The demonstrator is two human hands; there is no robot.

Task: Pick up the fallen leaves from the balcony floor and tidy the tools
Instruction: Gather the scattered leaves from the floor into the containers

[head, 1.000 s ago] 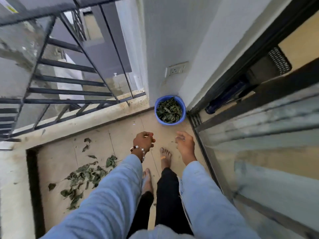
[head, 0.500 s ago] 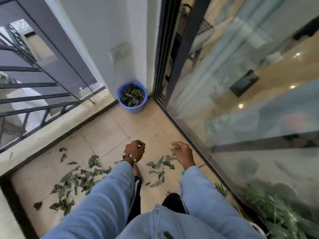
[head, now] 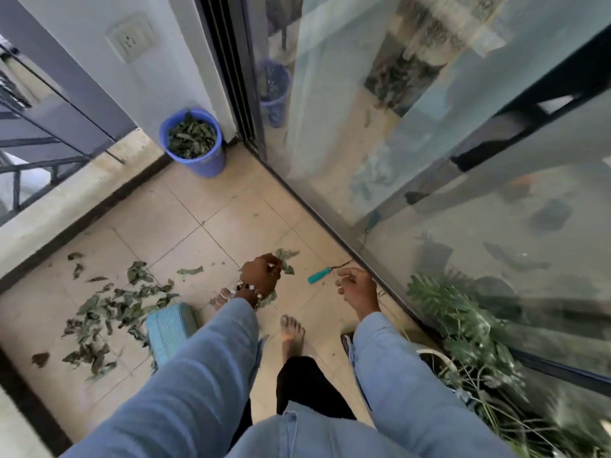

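Both hands hang apart over the tiles, fingers loosely curled. Left hand (head: 261,276) and right hand (head: 357,287) seem to hold nothing, though blur makes that uncertain. The blue plastic bucket (head: 195,143) sits in the corner, out of the way, full of dry leaves. Crumpled fallen leaves (head: 105,312) lie scattered to the left. A teal-handled tool (head: 320,275) lies by the glass door (head: 463,160), beside the right hand.

Bare floor (head: 211,226) lies open between the bucket (head: 198,150) in the far corner and the leaves (head: 109,312). A stool (head: 170,328), a tool (head: 319,276) and a plant (head: 469,328) crowd the near side.
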